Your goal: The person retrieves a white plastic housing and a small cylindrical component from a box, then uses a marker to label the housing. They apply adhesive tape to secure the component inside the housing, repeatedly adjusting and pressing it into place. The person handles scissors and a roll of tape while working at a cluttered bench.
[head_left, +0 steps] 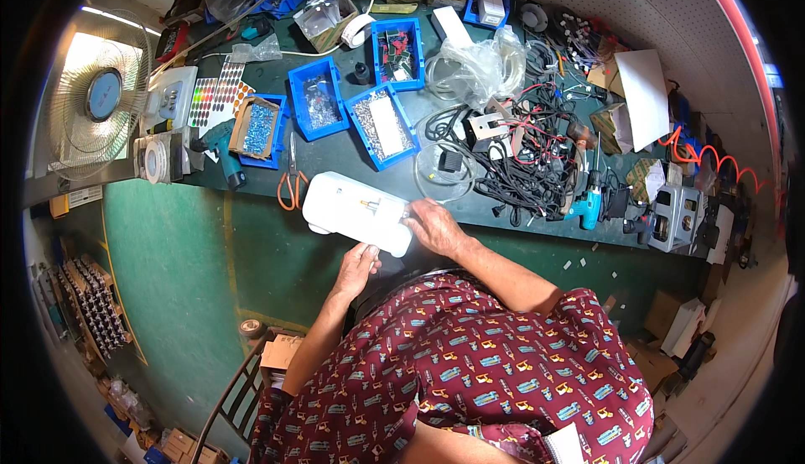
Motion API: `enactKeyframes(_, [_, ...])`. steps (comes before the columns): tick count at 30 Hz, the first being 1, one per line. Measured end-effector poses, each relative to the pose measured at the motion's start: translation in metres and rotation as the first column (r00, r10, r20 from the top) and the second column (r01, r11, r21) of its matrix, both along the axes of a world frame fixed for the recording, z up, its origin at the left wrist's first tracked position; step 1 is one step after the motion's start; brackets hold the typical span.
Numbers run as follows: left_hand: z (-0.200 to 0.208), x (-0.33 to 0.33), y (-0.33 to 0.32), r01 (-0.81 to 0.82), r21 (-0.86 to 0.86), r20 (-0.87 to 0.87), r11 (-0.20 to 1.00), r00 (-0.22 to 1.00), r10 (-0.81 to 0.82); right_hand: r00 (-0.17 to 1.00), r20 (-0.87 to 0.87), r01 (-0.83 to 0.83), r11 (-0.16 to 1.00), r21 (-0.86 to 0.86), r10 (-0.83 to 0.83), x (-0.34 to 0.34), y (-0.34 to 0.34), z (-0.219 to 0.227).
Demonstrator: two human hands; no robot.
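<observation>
A white plastic casing (pixel 348 208) with rounded corners lies at the near edge of the dark workbench (pixel 251 179). A small metal part sticks up from its top. My right hand (pixel 434 226) grips the casing's right end. My left hand (pixel 358 267) sits just below the casing's near edge, fingers curled up against its underside; whether it holds anything small is hidden. Both forearms come up from the patterned red shirt at the lower edge.
Orange-handled scissors (pixel 291 185) lie left of the casing. Blue bins (pixel 383 125) of small parts stand behind it. A tangle of black and red cables (pixel 524 158), a teal drill (pixel 589 204), a second drill (pixel 222 149) and a fan (pixel 101 99) surround it. Green floor lies below.
</observation>
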State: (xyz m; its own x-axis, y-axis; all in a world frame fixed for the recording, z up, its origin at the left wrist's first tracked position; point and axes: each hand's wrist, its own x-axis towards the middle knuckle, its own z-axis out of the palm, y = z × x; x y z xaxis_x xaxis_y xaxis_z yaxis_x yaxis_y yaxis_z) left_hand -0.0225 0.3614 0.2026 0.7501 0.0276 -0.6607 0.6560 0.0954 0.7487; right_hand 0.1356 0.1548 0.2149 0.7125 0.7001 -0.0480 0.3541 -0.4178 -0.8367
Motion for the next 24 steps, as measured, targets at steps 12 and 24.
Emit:
enactKeyframes(12, [0.001,-0.006,0.002,0.056,0.067,-0.023,0.996,0.998,-0.055,0.99,-0.1,0.103,0.994,0.036,-0.099,-0.014,0.0,0.001])
enactKeyframes(24, [-0.011,0.006,0.006,0.031,-0.065,-0.023,0.997,0.999,-0.032,0.991,-0.091,0.095,0.996,0.0,-0.094,-0.003,0.002,-0.002])
